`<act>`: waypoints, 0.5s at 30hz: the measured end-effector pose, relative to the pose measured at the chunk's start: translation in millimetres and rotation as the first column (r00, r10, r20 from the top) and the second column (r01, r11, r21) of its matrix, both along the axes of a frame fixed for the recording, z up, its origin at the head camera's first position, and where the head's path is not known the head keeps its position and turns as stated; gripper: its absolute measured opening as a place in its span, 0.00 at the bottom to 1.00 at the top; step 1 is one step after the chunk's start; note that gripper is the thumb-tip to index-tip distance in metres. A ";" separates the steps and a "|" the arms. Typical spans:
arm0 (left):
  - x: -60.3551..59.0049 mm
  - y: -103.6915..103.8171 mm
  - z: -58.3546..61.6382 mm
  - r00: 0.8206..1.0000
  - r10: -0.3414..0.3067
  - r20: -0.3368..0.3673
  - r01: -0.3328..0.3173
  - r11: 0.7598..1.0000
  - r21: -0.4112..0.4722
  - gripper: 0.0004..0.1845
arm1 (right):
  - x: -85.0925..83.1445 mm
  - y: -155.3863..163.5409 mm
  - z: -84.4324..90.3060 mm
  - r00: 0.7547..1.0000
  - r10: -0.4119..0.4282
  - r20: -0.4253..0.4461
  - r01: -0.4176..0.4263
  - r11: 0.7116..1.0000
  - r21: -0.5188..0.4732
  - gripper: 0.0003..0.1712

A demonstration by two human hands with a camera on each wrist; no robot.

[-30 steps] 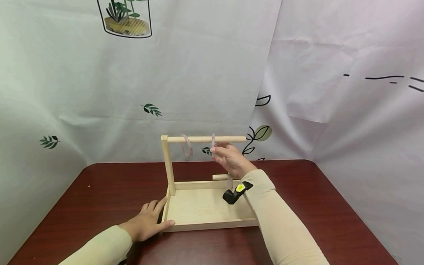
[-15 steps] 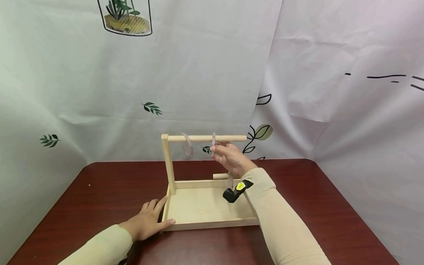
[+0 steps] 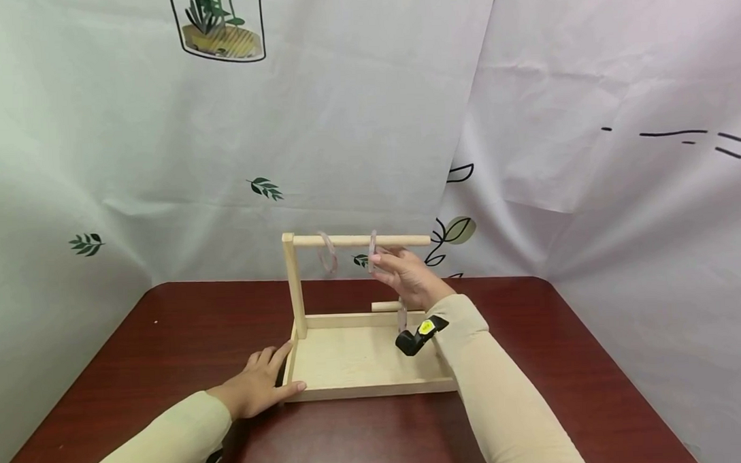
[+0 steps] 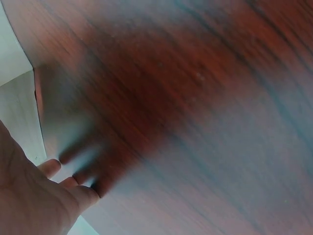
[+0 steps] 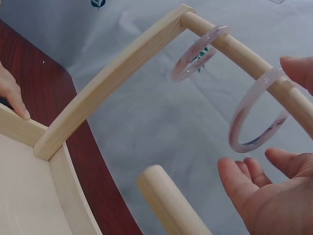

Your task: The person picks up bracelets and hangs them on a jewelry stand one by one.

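Note:
My right hand (image 3: 409,278) is raised beside a pale pink-white bangle (image 5: 238,122) that hangs from the upper wooden rod (image 5: 247,58). In the right wrist view its thumb (image 5: 296,72) is close beside the bangle's top and its fingers lie spread below the ring, apart from it. A second bangle (image 5: 182,68) hangs on the same rod nearer the post. My left hand (image 3: 256,385) rests at the left end of the wooden tray (image 3: 364,393), thumb at the front corner, fingers along the side wall.
A wooden post (image 3: 294,285) rises from the tray's back left corner and bears the upper rod. A shorter lower rod (image 3: 384,306) with a third bangle (image 3: 402,317) is partly hidden by my right arm. The stand sits on a dark red-brown table (image 3: 178,333) before white printed curtains.
My right hand and wrist have shifted slightly right, the thumb easing from the bangle. Both bangles keep their places on the upper rod, and my left hand has not moved.

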State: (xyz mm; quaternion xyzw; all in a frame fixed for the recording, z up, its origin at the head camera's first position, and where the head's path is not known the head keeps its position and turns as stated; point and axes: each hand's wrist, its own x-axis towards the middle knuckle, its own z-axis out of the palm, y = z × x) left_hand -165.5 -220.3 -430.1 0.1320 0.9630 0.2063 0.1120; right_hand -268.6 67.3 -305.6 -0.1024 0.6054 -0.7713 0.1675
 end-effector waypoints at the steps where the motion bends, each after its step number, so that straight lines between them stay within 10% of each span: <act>1: 0.3 -0.2 0.7 1.000 0.001 0.001 -0.001 1.000 0.003 0.50 | 0.7 1.7 0.7 1.000 -0.005 -0.001 0.005 1.000 0.023 0.38; 15: -2.7 -3.3 8.5 1.000 0.017 -0.017 -0.017 1.000 0.021 0.51 | 11.0 31.3 9.0 0.993 -0.048 -0.107 0.078 0.952 0.296 0.30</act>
